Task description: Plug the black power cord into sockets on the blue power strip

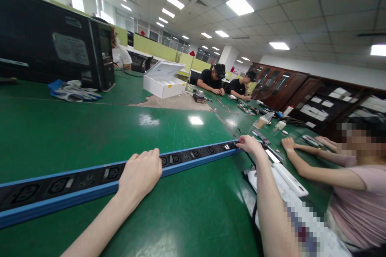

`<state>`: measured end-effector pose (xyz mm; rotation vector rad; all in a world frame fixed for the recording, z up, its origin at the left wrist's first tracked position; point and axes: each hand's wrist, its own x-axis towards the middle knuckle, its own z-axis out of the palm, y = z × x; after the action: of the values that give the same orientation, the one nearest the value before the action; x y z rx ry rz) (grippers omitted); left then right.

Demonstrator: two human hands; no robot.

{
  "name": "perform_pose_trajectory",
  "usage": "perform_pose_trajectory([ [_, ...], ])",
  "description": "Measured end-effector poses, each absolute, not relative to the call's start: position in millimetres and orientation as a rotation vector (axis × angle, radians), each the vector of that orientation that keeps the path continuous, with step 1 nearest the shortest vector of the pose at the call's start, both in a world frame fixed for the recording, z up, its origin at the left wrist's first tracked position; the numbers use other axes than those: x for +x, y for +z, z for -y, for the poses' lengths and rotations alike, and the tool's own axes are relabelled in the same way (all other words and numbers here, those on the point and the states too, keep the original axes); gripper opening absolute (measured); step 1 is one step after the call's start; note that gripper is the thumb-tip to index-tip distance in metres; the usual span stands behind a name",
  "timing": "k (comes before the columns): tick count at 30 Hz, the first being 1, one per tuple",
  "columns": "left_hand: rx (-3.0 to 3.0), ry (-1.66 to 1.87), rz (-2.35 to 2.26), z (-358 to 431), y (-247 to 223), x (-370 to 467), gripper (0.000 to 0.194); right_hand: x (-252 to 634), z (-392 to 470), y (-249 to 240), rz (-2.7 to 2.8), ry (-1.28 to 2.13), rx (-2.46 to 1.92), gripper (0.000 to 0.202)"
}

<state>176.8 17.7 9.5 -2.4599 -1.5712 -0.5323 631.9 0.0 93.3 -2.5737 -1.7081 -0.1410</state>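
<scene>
A long blue power strip (187,156) with black sockets lies slantwise across the green table, running from the left edge to the middle of the view. My left hand (141,170) is wrapped over its middle, fingers curled around the far side. At the strip's far right end, my right hand (249,144) has its fingers closed by the end socket. A black cable (251,158) hangs just below those fingers. Whether they pinch the cable's end or the strip's end is hidden.
A black computer case (60,40) stands at the back left, with work gloves (74,90) before it. An open white box (164,84) sits further back. A person in pink (352,184) sits close on my right; others work at the far end among scattered tools.
</scene>
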Motion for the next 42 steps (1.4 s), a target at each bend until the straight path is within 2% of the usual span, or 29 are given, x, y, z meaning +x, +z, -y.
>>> perform_pose_trajectory([
  [10,-2.460,-0.509,1.540,-20,7,178,0.030,635,0,92,1.770,0.016,-2.537,0.018],
  [19,-2.389,-0.504,1.575,-21,6,182,0.032,638,-6,87,1.890,-0.340,-2.647,0.020],
  [42,-2.430,-0.506,1.619,-13,15,181,0.035,644,-4,82,1.921,-0.303,-2.616,0.023],
])
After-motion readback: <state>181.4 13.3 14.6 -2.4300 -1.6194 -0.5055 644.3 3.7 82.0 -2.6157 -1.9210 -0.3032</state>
